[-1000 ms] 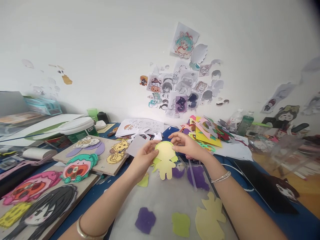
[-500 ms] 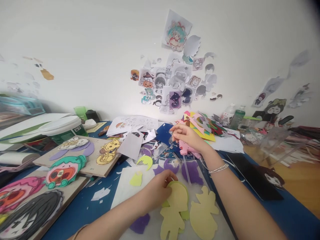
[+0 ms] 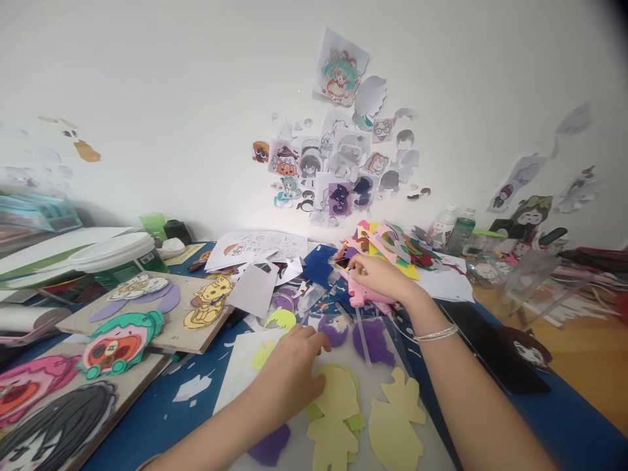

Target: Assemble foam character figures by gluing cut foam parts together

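My left hand [image 3: 290, 373] rests palm down, fingers curled, on the head of a yellow foam figure cut-out [image 3: 333, 418] lying on a translucent sheet [image 3: 235, 373]. Beside it lies a second yellow figure cut-out [image 3: 395, 422]. My right hand [image 3: 380, 278] reaches further back and closes round a pink glue gun [image 3: 363, 296] lying on the blue table; a bracelet sits on that wrist. Purple foam pieces [image 3: 370, 340] and a small yellow-green piece [image 3: 279, 319] lie between the hands.
Boards with finished foam characters [image 3: 122, 333] fill the left side, with a green-and-white bucket [image 3: 115, 258] behind. A pile of coloured foam scraps [image 3: 392, 248], printed sheets [image 3: 255, 247] and bottles [image 3: 451, 229] stand at the back. A dark tablet [image 3: 495, 350] lies right. Drawings cover the wall.
My left hand brought the yellow figure down from the air onto the sheet and now presses on it. My right hand let go of it and moved back onto the pink glue gun.
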`<state>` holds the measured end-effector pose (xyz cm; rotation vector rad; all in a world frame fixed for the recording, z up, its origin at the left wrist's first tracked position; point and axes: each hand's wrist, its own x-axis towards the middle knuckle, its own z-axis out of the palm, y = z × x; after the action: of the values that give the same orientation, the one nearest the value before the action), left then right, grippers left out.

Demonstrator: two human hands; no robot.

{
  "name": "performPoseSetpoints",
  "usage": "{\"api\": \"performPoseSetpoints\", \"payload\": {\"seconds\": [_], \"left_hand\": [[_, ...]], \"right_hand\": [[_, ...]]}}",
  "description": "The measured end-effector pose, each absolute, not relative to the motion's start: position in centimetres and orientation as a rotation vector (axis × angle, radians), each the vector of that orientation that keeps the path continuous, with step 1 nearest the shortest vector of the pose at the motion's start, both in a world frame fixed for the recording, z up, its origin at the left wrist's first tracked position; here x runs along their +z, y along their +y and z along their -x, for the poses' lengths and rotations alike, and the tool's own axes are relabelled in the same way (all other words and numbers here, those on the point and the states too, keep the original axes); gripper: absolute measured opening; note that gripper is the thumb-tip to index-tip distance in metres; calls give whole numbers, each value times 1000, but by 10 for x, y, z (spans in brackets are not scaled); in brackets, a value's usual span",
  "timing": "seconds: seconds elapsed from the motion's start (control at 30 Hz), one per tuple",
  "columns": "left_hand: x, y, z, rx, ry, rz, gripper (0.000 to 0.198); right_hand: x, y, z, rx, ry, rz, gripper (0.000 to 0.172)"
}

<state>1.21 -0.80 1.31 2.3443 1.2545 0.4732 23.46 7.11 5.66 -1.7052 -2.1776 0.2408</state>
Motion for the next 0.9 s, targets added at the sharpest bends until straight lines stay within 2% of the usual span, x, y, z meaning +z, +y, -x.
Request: {"api": "performPoseSetpoints", "payload": {"seconds": [0.07,0.2,0.3,0.43,0.6,0.67,0.9], "left_hand": [[14,-2,-8,544,1277,-2350,26],[17,16,2,710,1415,-2365,18],[18,27,7,796,1464,-2331,15],[15,32,10,832,1463,-2330,15],[11,35,11,831,1504,-2383,17],[10,36,11,834,1514,-2395,18],[9,36,9,773,1527,-2397,20]], "right_hand": [[50,70,-248,269,-2247,1839,5],[29,70,-259,185,-2278,1941,27],[17,72,-257,83,-2245,1894,17],[17,76,-257,89,-2211,1758,15],[22,78,-263,613,-1566,1268,13],[24,77,-264,713,-1422,1195,13],[22,73,-260,1020,-1004,862,28]]}}
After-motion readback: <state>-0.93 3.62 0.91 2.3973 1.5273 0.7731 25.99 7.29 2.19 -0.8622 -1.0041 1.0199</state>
